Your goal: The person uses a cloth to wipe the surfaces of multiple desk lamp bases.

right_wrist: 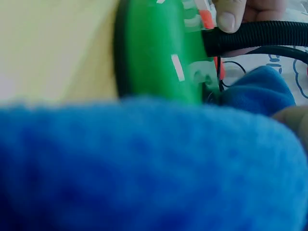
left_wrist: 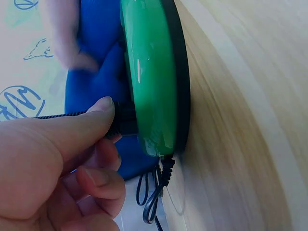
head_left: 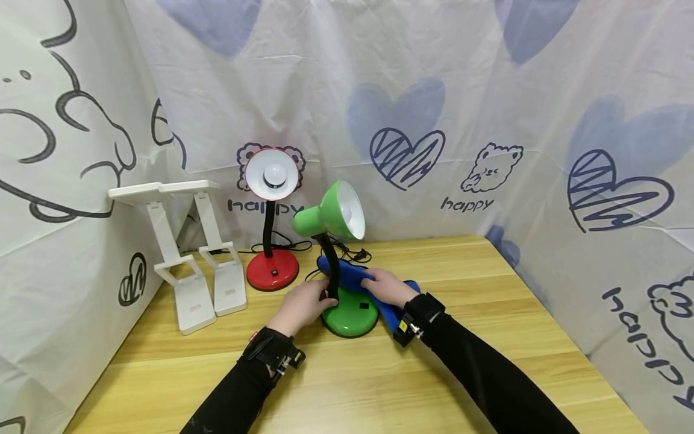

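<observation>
A green desk lamp point(head_left: 347, 319) stands upright on the wooden table, its shade turned to the right. My left hand point(head_left: 305, 306) grips the lower end of its black ribbed neck point(left_wrist: 122, 119), thumb on one side and fingers curled round the other. With my right hand point(head_left: 389, 287) I hold a blue cloth point(head_left: 349, 276) behind the neck, over the back of the green base point(left_wrist: 154, 82). Part of the cloth hangs down to the right of the base. In the right wrist view the blue cloth point(right_wrist: 154, 163) fills the lower half and hides most of that hand.
Left of the green lamp stands a red desk lamp point(head_left: 273, 269) with its shade facing forward. Two white folding lamps point(head_left: 194, 301) stand farther left, close to the curtain point(head_left: 65, 271). Black cords point(head_left: 352, 253) lie behind the green lamp on the table point(head_left: 477, 325).
</observation>
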The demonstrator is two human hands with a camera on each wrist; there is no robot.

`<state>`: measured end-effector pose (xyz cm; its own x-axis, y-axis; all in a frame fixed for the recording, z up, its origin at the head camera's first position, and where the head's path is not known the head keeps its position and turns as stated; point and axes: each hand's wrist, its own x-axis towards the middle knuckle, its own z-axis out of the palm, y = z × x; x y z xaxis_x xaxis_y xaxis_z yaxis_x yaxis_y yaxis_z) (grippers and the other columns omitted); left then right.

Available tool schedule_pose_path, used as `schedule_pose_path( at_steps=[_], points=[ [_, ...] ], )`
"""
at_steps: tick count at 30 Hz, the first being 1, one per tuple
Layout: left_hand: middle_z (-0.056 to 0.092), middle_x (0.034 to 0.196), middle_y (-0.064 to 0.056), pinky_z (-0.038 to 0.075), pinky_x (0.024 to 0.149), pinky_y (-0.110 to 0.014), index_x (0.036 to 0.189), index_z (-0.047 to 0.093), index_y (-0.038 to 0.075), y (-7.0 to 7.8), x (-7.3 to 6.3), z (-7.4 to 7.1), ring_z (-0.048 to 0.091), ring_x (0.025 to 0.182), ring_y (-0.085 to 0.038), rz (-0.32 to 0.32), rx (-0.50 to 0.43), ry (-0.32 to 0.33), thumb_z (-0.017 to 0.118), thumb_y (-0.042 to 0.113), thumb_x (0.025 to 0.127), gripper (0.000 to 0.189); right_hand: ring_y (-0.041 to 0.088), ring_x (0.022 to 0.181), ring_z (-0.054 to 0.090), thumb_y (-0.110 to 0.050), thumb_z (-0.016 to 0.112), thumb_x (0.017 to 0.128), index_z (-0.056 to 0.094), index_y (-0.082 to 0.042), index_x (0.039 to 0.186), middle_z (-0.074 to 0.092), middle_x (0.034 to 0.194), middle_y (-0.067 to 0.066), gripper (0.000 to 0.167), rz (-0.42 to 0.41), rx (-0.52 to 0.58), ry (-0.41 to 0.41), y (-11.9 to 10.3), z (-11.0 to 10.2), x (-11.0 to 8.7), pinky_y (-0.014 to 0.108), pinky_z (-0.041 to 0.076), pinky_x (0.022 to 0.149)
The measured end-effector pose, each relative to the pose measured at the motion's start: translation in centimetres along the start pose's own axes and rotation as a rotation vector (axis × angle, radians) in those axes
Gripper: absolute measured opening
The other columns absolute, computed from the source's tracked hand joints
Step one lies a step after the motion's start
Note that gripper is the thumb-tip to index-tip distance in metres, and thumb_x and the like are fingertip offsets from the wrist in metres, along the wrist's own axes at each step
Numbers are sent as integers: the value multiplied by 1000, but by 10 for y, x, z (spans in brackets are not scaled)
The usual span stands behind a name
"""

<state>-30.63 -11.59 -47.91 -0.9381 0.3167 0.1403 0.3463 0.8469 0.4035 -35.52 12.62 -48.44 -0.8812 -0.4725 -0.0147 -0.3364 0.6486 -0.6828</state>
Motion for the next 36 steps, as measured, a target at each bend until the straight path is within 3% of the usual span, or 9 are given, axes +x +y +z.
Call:
schedule_pose_path(
  at_steps=[2,3,6,9,14,20,24,28,36],
  points=[
    [53,68,6,35,53,-31,89,62,23,-2,0,1,48,60,-13,5,9,2,70,43,86,22,18,89,57,-34,42,103,63,-17,104,58,91,-2,27,-14,35,-60,-6,3,10,37,41,87],
    [53,68,6,34,52,-31,89,62,23,-3,1,2,48,60,-13,8,11,2,70,44,86,22,16,90,58,-36,40,103,64,-19,105,58,91,-4,29,-15,49,-83,-9,4,13,36,42,89],
    [52,67,6,34,52,-30,88,62,23,-5,1,2,48,59,-12,14,20,7,71,44,86,22,18,100,60,-43,35,104,66,-24,107,62,99,-3,37,1,84,-154,-18,9,21,36,40,95],
    [52,65,7,35,51,-31,92,65,24,-5,-1,3,49,58,-11,11,13,12,72,43,85,22,21,134,45,-48,31,103,62,-32,125,55,138,-3,41,8,104,-217,-25,15,29,42,31,112],
    [50,59,7,33,48,-31,84,64,26,-5,-3,2,48,52,-12,14,3,35,74,46,82,23,20,133,46,-45,26,105,61,-33,126,55,138,-5,42,-21,147,-278,-26,25,40,43,28,113],
    [47,55,8,31,46,-29,74,60,28,-8,1,1,46,49,-10,25,2,69,76,49,79,27,18,135,44,-44,26,105,58,-39,127,53,140,-7,39,-47,83,-217,-22,22,35,42,29,113],
    [48,58,8,30,47,-29,73,59,27,-8,2,2,45,51,-10,26,12,65,76,49,79,29,21,128,50,-40,29,105,62,-30,121,57,134,-3,38,-12,97,-149,-16,15,21,43,35,108],
    [49,59,8,30,47,-29,74,58,26,-7,2,1,44,51,-11,33,44,75,76,49,78,30,24,129,49,-40,34,104,60,-18,127,55,136,4,41,70,150,-74,-10,7,1,43,35,108],
    [47,57,8,28,47,-28,80,63,25,-5,1,1,42,50,-11,42,37,78,77,47,78,26,23,126,51,-47,40,102,60,-19,129,58,132,3,44,182,194,7,1,-6,-57,44,37,105]
  ],
)
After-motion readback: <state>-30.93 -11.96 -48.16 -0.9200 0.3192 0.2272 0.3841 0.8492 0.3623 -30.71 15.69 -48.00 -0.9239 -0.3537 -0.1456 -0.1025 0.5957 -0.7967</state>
